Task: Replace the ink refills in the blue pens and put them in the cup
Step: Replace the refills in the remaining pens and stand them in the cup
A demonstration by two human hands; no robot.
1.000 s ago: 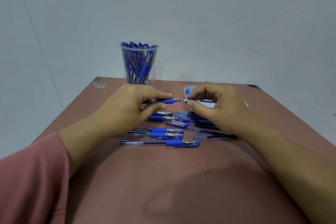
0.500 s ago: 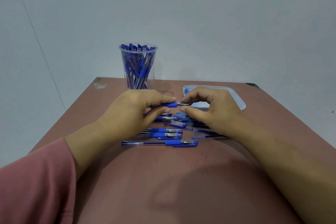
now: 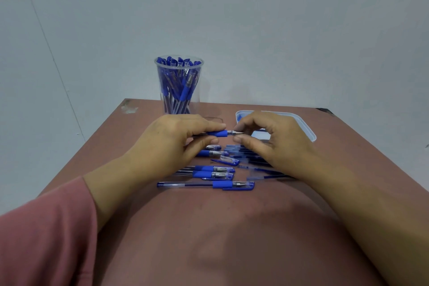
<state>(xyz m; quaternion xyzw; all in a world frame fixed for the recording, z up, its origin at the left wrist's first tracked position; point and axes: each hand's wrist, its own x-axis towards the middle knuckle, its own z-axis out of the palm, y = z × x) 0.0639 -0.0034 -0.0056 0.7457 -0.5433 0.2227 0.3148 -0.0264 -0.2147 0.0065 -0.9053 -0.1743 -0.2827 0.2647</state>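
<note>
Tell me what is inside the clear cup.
Blue pens, standing and leaning, fill the cup. The left hand hides its base, so the pens' lower ends are unseen.

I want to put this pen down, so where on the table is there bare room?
Bare table lies nearer you than the closest capped pen, and in a strip left of the left hand up to the cup. Crowded: the pile of pens and caps under both hands, with the tray behind the right hand.
</note>
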